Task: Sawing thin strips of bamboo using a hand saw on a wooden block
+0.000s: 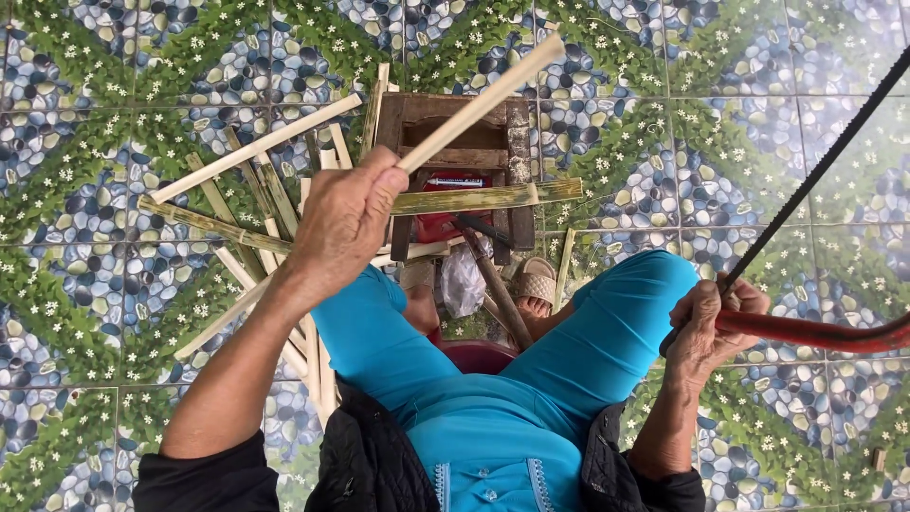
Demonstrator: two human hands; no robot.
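My left hand [343, 223] is closed around a pale split bamboo strip [483, 102], which points up and to the right over a small wooden stool [518, 142]. My right hand [709, 322] grips the red handle of a hacksaw [815, 332] beside my right knee. The saw's dark blade [823, 166] runs up to the right edge. I sit with blue trousers, knees apart.
A green split bamboo length [474, 199] lies across the stool. Several more bamboo strips [242, 223] are piled on the patterned tile floor at left. A sandalled foot [533, 283], a white plastic bag [462, 283] and a red item sit under the stool.
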